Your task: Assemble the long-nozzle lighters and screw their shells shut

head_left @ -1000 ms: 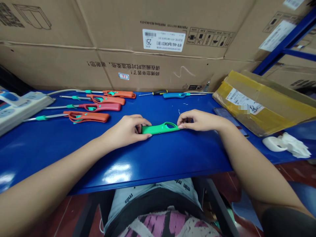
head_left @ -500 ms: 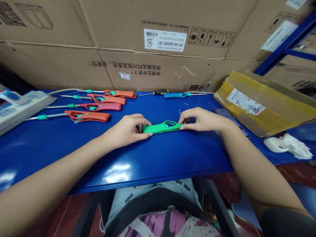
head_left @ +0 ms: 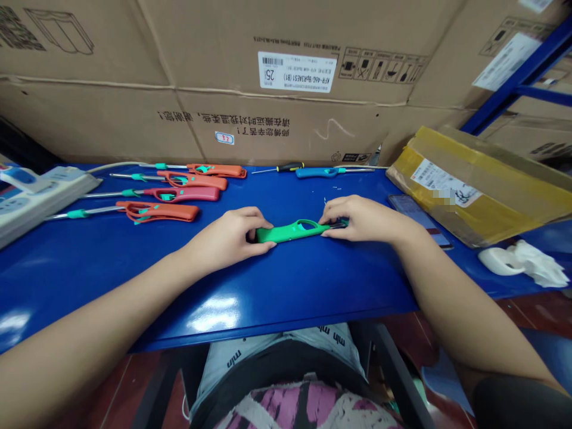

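Observation:
A green utility lighter (head_left: 286, 233) lies crosswise just over the blue table, its looped trigger opening near the right end. My left hand (head_left: 235, 237) is closed around the wide left end, thumb in front and fingers behind. At the narrow right end, the thumb and fingers of my right hand (head_left: 364, 217) pinch the tip. A short dark, thin piece shows beneath my right palm there; its exact kind is partly hidden. Several orange and red lighters (head_left: 158, 211) with metal stems and teal collars lie to the left.
A blue lighter (head_left: 318, 173) and a screwdriver (head_left: 289, 167) lie along the back, before a large cardboard box (head_left: 250, 137). A white power strip (head_left: 40, 193) sits at left. A phone (head_left: 415, 211), a yellow-taped box (head_left: 491, 185) and a white tape roll (head_left: 498, 262) are at right.
My right hand has shifted slightly at the lighter's narrow end, and the thin dark piece now shows under its palm. My left hand and the lighter stay nearly in place.

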